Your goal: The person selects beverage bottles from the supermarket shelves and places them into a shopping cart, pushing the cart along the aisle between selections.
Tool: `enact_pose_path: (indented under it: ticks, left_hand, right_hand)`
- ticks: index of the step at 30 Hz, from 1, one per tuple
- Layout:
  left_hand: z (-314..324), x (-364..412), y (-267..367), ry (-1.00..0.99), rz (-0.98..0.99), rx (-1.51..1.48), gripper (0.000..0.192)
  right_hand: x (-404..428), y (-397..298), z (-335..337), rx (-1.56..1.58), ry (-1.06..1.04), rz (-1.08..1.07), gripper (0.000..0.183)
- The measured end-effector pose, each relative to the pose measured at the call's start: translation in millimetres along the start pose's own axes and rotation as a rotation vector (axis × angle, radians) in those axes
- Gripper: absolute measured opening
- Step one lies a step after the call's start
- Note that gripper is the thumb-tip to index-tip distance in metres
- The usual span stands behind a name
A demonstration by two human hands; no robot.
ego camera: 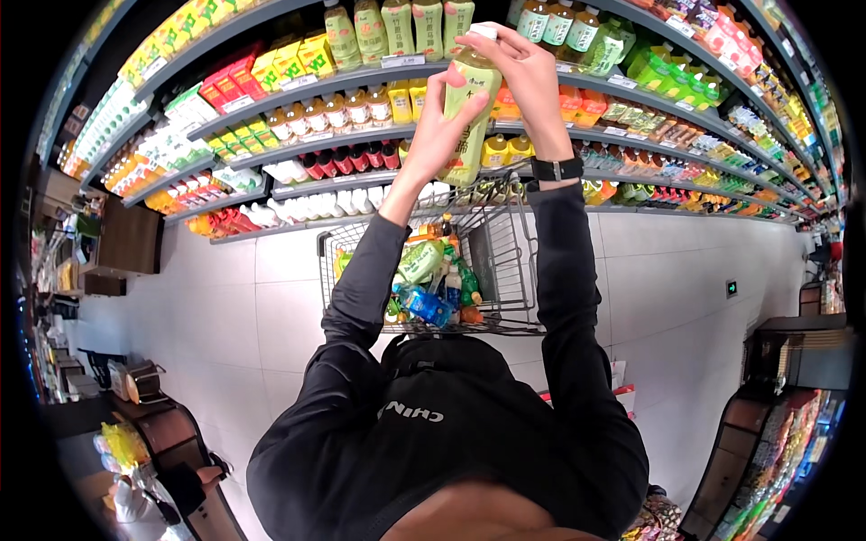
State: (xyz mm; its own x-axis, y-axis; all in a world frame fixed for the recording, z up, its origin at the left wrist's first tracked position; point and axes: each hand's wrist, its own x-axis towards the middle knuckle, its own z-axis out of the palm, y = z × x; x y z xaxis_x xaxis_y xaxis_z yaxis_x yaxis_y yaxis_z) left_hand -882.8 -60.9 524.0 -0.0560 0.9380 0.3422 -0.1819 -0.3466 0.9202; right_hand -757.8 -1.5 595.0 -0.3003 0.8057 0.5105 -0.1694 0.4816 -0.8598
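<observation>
A large green-labelled drink bottle [467, 128] with a white cap is held up, slightly tilted, before the shelves. My left hand [446, 122] grips its side, thumb across the label. At its neck and cap, my right hand [517, 71] closes its fingers around the top; a black watch is on that wrist. Similar green bottles [399, 30] stand in a row on the shelf just behind. Below my arms is a wire shopping cart [521, 270] with several bottles lying in it, among them a blue one [423, 304] and a pale green one [421, 262].
Curved shelf edges [311, 84] with price tags span the front, loaded with bottles and cartons. A wooden display unit [125, 237] stands at the left. Snack shelving [771, 466] is at the lower right. Another person's hand [211, 473] shows at the lower left.
</observation>
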Motion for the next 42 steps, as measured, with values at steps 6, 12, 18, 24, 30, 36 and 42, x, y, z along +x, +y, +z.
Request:
enact_pose_path:
  ticks: [6,12,18,24,30,36,42]
  left_hand:
    - [2.5,-48.4,49.6,0.007,-0.079,0.016,0.038]
    - [-5.0,-64.5,44.1,-0.05,-0.064,-0.063,0.06]
    - [-15.0,-79.7,30.6,-0.043,-0.114,-0.132,0.056]
    - [-16.0,-92.0,33.0,-0.042,-0.306,-0.215,0.052]
    - [-24.5,-164.6,-59.3,0.119,-0.465,0.018,0.053]
    - [-26.0,-232.5,-93.7,0.127,-0.748,0.062,0.056]
    - [-36.6,-263.1,-124.2,0.116,-0.792,-0.054,0.058]
  right_hand:
    - [-24.2,-32.5,18.4,0.023,-0.02,-0.017,0.028]
    - [-39.7,-49.6,28.0,0.081,-0.028,0.0,0.034]
    - [-50.1,-35.3,34.1,0.074,-0.094,0.07,0.033]
    - [-68.7,-24.9,46.1,0.061,-0.114,0.235,0.046]
    - [-148.7,60.1,59.3,0.441,0.055,0.674,0.048]
    - [-244.1,122.2,68.0,0.571,0.245,0.935,0.047]
    - [-271.2,133.0,69.6,0.538,0.229,0.976,0.043]
